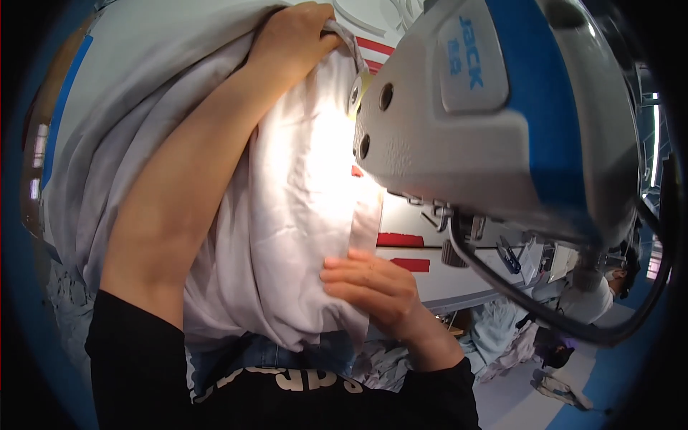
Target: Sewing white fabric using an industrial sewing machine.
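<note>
A large pale lilac-white cloth (pixel 287 215) lies across the table of a white and blue sewing machine (pixel 502 122) and hangs over the near edge. My left hand (pixel 294 36) reaches far forward and grips a bunch of the cloth behind the machine's head. My right hand (pixel 369 283) presses flat on a folded edge of the cloth at the near side, fingers together. The needle area is hidden behind the machine's head. A bright lamp lights the cloth under the head.
The white table (pixel 430 276) carries red tape marks (pixel 401 240). A black cable (pixel 545 315) loops below the machine head. Another person (pixel 609 283) sits at the right behind it. Heaps of pale cloth (pixel 502 344) lie on the floor at the right.
</note>
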Demonstrator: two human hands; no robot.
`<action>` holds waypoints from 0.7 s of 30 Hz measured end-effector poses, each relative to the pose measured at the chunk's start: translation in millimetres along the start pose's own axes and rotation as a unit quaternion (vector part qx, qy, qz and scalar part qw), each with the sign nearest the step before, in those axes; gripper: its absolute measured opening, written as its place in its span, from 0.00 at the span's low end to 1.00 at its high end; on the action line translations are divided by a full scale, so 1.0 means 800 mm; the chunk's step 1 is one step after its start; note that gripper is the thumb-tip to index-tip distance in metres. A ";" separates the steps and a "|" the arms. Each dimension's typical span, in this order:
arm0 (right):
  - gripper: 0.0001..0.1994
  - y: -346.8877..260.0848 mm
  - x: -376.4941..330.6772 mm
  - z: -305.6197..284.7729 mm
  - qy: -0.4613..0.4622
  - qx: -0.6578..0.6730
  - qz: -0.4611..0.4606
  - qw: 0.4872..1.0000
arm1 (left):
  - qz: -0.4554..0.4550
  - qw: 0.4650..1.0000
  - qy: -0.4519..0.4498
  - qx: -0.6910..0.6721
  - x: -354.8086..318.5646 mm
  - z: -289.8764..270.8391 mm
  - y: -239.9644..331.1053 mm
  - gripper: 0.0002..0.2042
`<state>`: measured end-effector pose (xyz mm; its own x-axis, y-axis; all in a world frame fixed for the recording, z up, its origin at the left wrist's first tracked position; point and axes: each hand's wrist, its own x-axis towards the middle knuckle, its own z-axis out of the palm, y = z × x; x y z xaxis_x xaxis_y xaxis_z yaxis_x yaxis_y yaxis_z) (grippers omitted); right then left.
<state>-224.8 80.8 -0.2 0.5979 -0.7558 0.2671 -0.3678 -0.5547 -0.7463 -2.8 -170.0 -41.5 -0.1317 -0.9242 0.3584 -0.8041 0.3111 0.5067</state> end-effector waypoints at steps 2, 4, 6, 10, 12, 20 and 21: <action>0.05 0.004 0.003 0.001 -0.006 -0.024 -0.037 0.999 | 0.041 0.999 0.022 -0.012 0.003 0.000 0.003 0.14; 0.07 0.006 0.004 0.001 0.001 -0.026 -0.063 0.998 | 0.050 0.989 0.126 -0.066 -0.019 -0.008 0.028 0.15; 0.08 0.006 0.001 0.003 0.011 -0.033 -0.022 0.999 | 0.109 0.983 0.128 -0.081 -0.059 -0.025 0.064 0.21; 0.13 -0.007 -0.020 0.020 0.025 -0.054 -0.039 0.997 | 0.146 0.956 -0.219 0.127 -0.223 -0.119 0.142 0.47; 0.11 -0.018 -0.037 0.035 0.069 -0.080 -0.088 0.990 | 0.130 0.899 -0.417 -0.044 -0.293 -0.161 0.154 0.47; 0.12 -0.019 -0.065 0.054 0.074 -0.117 -0.080 0.987 | 0.064 0.994 -0.069 0.055 -0.270 -0.190 0.055 0.31; 0.11 -0.018 -0.064 0.053 0.078 -0.115 -0.089 0.986 | 0.107 0.987 -0.035 0.118 -0.263 -0.174 0.065 0.31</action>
<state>-219.8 142.3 -28.7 0.5582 -0.6730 0.4852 -0.4289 -0.7347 -0.5257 63.5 71.5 18.4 -0.3466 -0.8586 0.3778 -0.8650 0.4484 0.2253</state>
